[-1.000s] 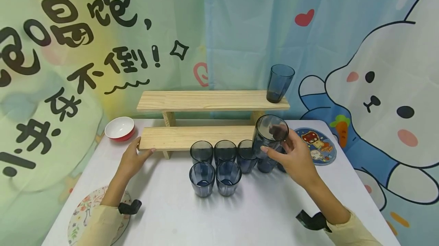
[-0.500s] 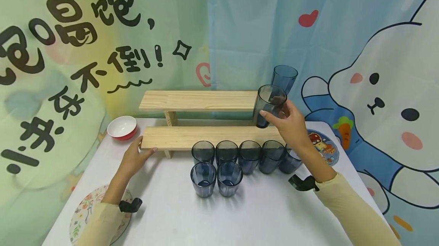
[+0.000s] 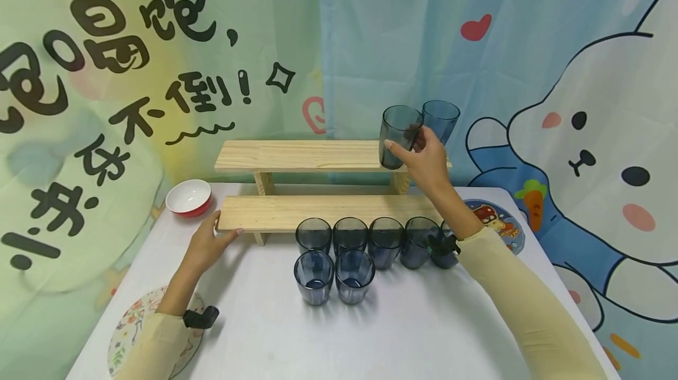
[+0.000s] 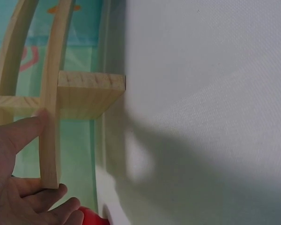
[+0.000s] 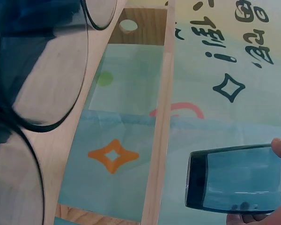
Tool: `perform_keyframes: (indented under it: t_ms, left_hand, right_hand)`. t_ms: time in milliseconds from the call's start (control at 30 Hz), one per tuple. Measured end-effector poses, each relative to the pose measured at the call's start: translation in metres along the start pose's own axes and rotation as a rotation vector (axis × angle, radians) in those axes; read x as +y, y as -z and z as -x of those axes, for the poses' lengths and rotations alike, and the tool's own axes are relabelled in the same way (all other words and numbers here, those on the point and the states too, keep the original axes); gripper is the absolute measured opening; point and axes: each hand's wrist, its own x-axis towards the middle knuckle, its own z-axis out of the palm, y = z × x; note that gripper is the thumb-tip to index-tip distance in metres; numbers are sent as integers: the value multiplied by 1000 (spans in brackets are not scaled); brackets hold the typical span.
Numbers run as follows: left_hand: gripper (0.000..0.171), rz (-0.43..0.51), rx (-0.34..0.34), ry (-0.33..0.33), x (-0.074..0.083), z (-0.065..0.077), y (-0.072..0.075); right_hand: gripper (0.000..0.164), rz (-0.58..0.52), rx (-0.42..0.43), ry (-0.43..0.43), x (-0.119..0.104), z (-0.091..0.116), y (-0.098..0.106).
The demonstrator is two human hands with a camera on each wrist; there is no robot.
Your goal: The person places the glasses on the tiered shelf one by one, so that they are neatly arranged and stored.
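Observation:
My right hand (image 3: 430, 159) holds a dark blue glass tumbler (image 3: 396, 142) upright, its base overlapping the right part of the shelf's upper board (image 3: 296, 155). A matching tumbler (image 3: 444, 118) stands just right of it at the board's end, partly hidden by the hand. In the right wrist view, thumb and fingers wrap the held tumbler (image 5: 239, 178) near its rim. My left hand (image 3: 205, 246) grips the left end of the two-tier wooden shelf's lower board (image 3: 275, 212). The left wrist view shows the thumb (image 4: 25, 133) on one face of that board (image 4: 49, 150), the fingers around its end.
Several blue tumblers (image 3: 385, 242) stand in a row before the lower board, with two more (image 3: 355, 277) in front. A red-and-white bowl (image 3: 188, 196) sits left of the shelf, a patterned round mat (image 3: 495, 218) to the right. A floral plate (image 3: 127, 333) lies under the left forearm.
My right hand has lifted the tumbler from above the row of glasses, up and slightly left to the upper board. The left hand has stayed on the lower board's end.

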Motion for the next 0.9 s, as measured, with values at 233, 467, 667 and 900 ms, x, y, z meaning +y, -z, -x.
perform_keyframes:
  t_ms: [233, 467, 667, 900]
  left_hand:
    - [82, -6, 7, -20, 0, 0, 1]
    - [82, -7, 1, -17, -2, -1, 1]
    - [81, -2, 4, -21, -3, -1, 0]
    - [81, -3, 1, -20, -2, -2, 0]
  right_hand:
    - [79, 28, 38, -11, 1, -13, -12]
    - [76, 7, 76, -8, 4, -22, -22]
    - [76, 15, 89, -30, 7, -26, -28]
    - [74, 3, 101, -44, 11, -30, -33]
